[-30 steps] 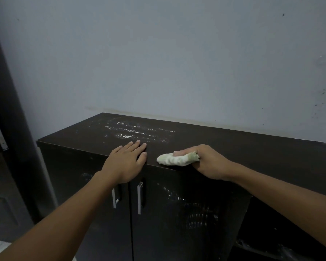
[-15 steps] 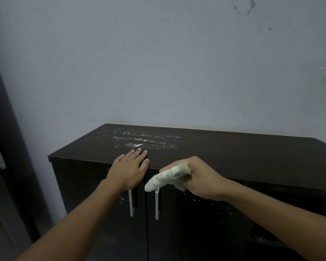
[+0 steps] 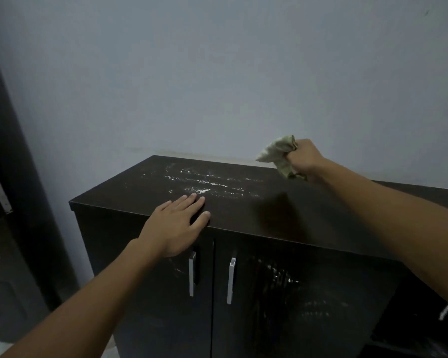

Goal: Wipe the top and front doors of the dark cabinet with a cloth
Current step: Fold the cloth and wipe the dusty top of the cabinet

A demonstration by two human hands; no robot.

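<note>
A dim room with a plain pale wall [image 3: 217, 73] stands behind a dark cabinet [image 3: 321, 213] that sits flush against it. Nearest the camera, the two front doors [image 3: 282, 306] meet at a vertical seam, each carrying a pale vertical handle [image 3: 191, 273] beside that seam; whitish smears mark the right door. Above them, the left hand [image 3: 177, 224] lies flat on the top's front edge, fingers straight and together, holding nothing. Just beyond its fingertips a patch of white streaks [image 3: 204, 184] crosses the left half of the top. The rest of the top, running right, is bare dark surface. Farther back, near the rear edge, the right hand [image 3: 304, 157] is fisted around a crumpled pale-green cloth [image 3: 279, 155], held clear above the top and not touching it. Left of the cabinet a dark door frame [image 3: 8, 151] stands close, leaving a narrow gap. No legible writing or labels are visible.
</note>
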